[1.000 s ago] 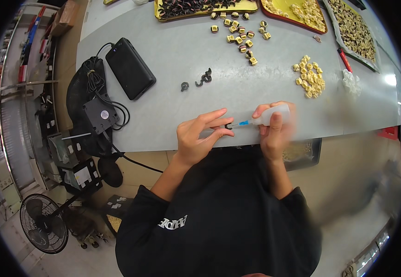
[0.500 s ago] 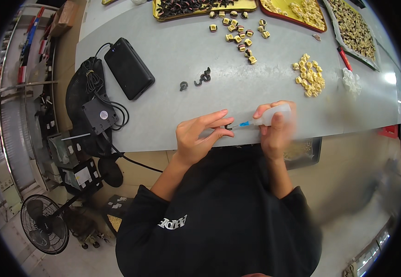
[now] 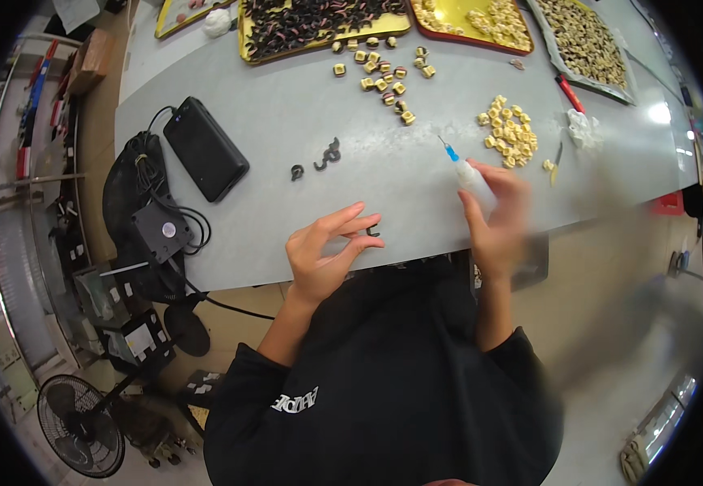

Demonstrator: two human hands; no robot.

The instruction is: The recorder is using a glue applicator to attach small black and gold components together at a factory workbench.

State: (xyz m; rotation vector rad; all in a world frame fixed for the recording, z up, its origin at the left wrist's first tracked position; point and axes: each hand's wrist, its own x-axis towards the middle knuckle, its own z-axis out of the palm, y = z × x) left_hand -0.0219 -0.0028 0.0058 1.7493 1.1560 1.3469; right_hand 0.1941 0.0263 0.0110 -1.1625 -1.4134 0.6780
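Between the thumb and fingertips of my left hand is a small black C-shaped piece, held above the table's near edge. My right hand is wrapped round a whitish squeeze bottle with a blue needle tip. The needle points up and away, well apart from the black piece. A few loose black curved pieces lie beyond my left hand. Past my right hand sits a pile of small cream-coloured pieces. Several joined cream-and-dark pieces are scattered farther off.
Along the far side stand a yellow tray of dark curved pieces, a red-rimmed tray of cream pieces and a lined tray of mixed pieces. A black box-like device with cables lies left. A red-handled tool and crumpled plastic lie right.
The bottle has been drawn away from the black piece, and its needle has swung from pointing left to pointing away from me. My left hand still holds the piece.
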